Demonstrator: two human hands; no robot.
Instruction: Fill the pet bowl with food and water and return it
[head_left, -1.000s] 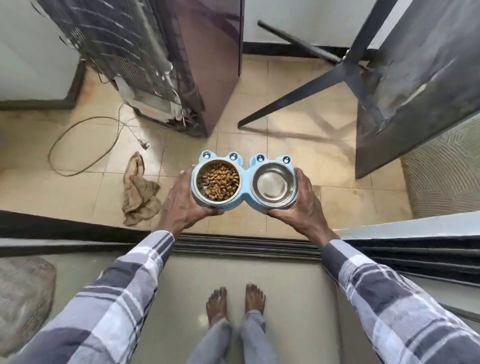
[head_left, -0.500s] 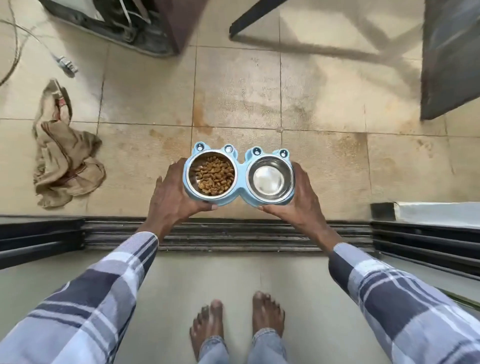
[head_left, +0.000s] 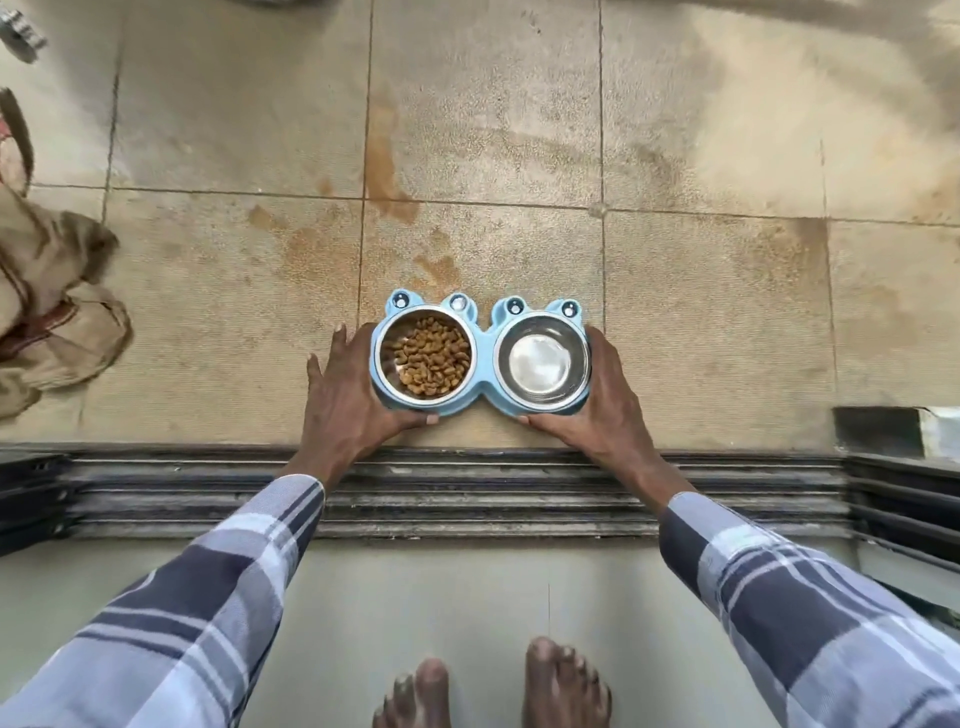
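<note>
pet bowl (head_left: 480, 358) lowered toward floor tiles (head_left: 701, 312) | left hand (head_left: 345, 400), right hand (head_left: 605, 402) clasp its ends, arms outstretched

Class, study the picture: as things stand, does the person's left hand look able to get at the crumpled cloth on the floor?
Probably not right now. The left hand is clasped on the blue pet bowl, and the cloth lies well off to its left across bare tile. Nothing blocks the way once it lets go.

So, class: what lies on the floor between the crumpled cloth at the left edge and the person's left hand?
In the head view, nothing: only bare, stained floor tile separates the cloth from the left hand gripping the blue pet bowl.
</note>
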